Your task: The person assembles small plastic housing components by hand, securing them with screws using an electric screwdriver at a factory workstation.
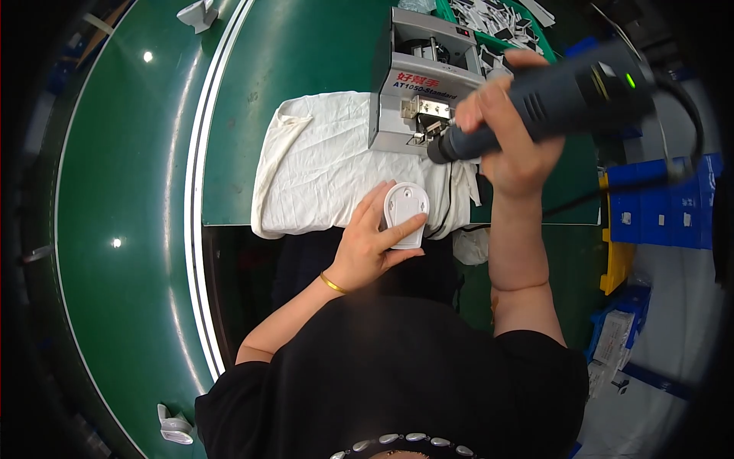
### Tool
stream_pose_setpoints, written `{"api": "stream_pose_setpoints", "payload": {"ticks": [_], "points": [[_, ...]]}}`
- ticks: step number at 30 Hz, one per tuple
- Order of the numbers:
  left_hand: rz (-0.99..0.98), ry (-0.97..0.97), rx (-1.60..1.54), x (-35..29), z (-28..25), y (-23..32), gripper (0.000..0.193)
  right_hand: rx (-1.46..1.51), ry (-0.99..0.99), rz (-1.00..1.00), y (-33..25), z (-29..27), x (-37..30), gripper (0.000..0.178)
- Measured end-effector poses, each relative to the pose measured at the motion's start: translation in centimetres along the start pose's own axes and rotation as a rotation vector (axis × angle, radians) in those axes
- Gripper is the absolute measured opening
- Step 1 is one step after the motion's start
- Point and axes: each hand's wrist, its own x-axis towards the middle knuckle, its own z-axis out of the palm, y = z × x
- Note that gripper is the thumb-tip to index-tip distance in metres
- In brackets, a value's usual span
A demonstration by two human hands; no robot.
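My left hand (373,239) grips a small white plastic housing (405,210), rounded at its far end and with screw holes showing, at the near edge of a white cloth. The thumb lies across its face. My right hand (520,145) is wrapped round a dark grey electric screwdriver (550,103) with a green light at its rear end. Its tip points left and lies at the front of a grey screw feeder machine (419,84); whether a screw sits on the tip I cannot tell.
The white cloth (325,164) covers part of the green table (306,46). A green bin (547,46) of white and dark parts stands behind the feeder. Left runs a green conveyor belt (115,191) carrying white parts (176,426). Blue bins (657,203) stand right; the screwdriver's cable (612,191) trails there.
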Motion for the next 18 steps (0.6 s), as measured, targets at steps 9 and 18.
{"api": "stream_pose_setpoints", "payload": {"ticks": [9,18], "points": [[-0.020,0.030,-0.003,-0.2,0.4,0.2,0.052,-0.324,-0.179,-0.029,-3.1,0.6,-3.8,0.048],[-0.011,0.039,-0.027,-0.1,0.3,0.1,0.051,-0.123,-0.013,0.047,-1.9,2.1,-4.2,0.036]]}}
